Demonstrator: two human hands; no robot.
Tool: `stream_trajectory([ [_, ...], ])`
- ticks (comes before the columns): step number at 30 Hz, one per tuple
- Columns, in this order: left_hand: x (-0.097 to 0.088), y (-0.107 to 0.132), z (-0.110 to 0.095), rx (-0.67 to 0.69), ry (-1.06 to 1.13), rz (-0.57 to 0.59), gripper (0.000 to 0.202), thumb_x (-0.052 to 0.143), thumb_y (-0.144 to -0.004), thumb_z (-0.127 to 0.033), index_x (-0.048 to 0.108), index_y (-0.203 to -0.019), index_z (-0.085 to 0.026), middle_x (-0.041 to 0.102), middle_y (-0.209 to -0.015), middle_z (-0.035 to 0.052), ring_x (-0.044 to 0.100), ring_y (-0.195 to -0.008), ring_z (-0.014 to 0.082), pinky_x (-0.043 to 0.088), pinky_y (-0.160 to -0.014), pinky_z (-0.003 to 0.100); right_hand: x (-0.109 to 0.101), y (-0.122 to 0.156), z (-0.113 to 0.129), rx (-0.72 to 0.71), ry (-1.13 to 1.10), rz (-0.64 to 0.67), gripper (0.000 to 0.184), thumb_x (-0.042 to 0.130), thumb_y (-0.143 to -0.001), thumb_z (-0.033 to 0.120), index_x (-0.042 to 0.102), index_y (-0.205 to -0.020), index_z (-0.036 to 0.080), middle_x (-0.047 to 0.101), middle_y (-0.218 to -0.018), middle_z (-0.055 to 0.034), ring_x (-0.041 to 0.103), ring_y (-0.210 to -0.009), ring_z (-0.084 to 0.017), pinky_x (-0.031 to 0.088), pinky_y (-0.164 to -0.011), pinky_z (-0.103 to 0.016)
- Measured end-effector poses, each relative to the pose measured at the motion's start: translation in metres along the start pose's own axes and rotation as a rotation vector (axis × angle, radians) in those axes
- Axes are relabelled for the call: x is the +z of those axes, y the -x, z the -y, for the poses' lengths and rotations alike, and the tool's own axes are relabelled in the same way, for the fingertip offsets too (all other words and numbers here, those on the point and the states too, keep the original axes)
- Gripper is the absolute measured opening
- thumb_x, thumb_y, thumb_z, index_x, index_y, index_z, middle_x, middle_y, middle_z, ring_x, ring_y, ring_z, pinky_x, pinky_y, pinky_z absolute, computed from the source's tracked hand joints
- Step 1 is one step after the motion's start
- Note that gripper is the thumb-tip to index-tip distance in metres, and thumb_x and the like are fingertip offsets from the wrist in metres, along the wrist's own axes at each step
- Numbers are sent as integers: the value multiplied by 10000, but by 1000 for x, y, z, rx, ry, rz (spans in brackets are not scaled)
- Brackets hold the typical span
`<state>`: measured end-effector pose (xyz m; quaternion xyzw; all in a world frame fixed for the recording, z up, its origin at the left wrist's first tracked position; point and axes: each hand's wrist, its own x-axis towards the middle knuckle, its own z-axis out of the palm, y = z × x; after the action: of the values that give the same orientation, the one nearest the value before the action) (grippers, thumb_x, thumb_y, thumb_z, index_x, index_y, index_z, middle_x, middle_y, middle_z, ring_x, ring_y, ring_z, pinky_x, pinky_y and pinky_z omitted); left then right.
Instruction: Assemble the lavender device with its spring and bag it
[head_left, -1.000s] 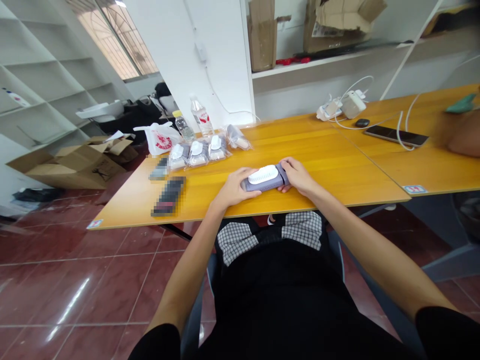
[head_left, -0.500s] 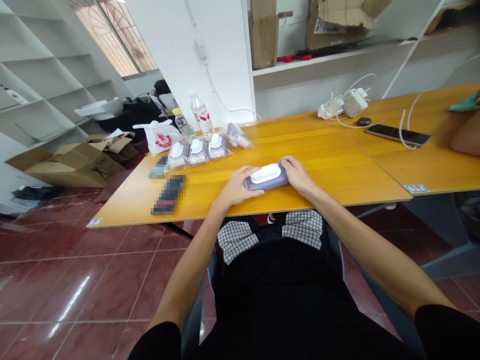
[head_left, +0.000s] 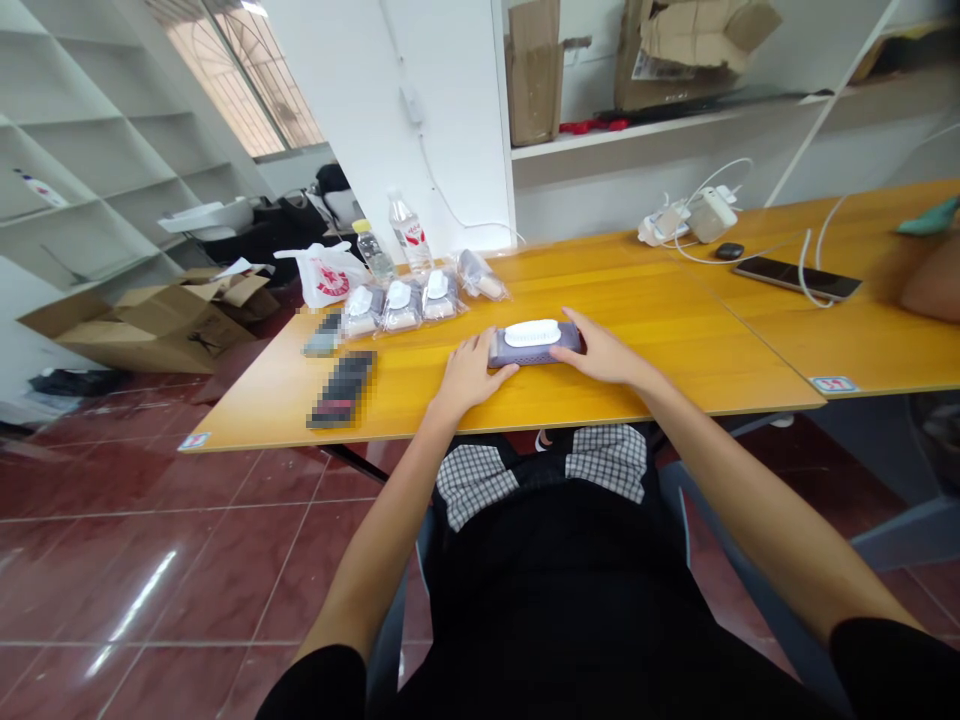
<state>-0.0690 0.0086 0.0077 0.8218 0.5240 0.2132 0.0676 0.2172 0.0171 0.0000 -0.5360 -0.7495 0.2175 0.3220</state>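
A grey-purple oblong case (head_left: 529, 354) with a white, ridged oval piece (head_left: 532, 333) on its top is on the table in front of me. My right hand (head_left: 600, 350) grips its right end, thumb against the front face and fingers around the far side. At the left end is my left hand (head_left: 471, 373), its fingers stretched out and its thumb apart in front of the case. Its fingertips reach the case's left edge; whether they press on it I cannot tell. Similar grey and white pieces in clear wrappers (head_left: 401, 305) stand in a row farther left.
Behind the wrapped pieces are two bottles (head_left: 410, 235) and a white plastic bag (head_left: 326, 275). A blurred-out dark object (head_left: 343, 390) lies near the left edge. To the right are a phone (head_left: 795, 277), a mouse (head_left: 729, 251), chargers with cables (head_left: 709, 215) and another person's arm (head_left: 934, 275).
The case now sits level, where it was tilted up to the right. My left fingers have loosened and spread at its end; my right thumb has come onto its front.
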Motion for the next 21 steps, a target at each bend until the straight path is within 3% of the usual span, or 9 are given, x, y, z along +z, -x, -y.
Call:
stream_trajectory([
  [3,-1,0,-2,-30,-39,6,800,664,-1016,-568,404,-1664,-179,548,-1657,210,532,-1518,420,409,-1268,581,-2,2,-7,-57,97,15,970,733,-913,561,386,-1727,162,448,-1754,-187,433,-1617,-408,331,-1343,-599],
  [8,-3,0,0,-84,-86,73,884,592,-1039,-613,309,-1714,-117,456,-1723,251,478,-1581,413,346,-1317,576,-2,4,-10,-48,203,18,853,580,-1023,555,355,-1744,158,490,-1726,-187,502,-1569,-415,384,-1311,-607],
  [13,-7,-1,2,-118,-152,163,802,437,-1097,-586,303,-1730,-112,394,-1769,224,326,-1680,385,231,-1369,625,-12,3,-13,-26,253,101,816,438,-1087,582,333,-1745,110,524,-1697,-204,544,-1538,-407,423,-1288,-581],
  [17,-13,-1,4,-91,-179,265,847,386,-1098,-620,245,-1759,-110,242,-1833,195,209,-1722,375,161,-1387,642,-16,2,-19,-5,377,152,754,310,-1123,547,413,-1708,82,453,-1745,-207,389,-1644,-397,301,-1348,-604],
  [21,-19,-2,11,-51,-206,359,772,322,-1118,-568,230,-1776,-176,174,-1857,126,148,-1737,332,135,-1400,616,-18,2,-22,-28,449,278,725,354,-1108,478,399,-1730,108,309,-1819,-150,229,-1706,-379,178,-1387,-617],
])
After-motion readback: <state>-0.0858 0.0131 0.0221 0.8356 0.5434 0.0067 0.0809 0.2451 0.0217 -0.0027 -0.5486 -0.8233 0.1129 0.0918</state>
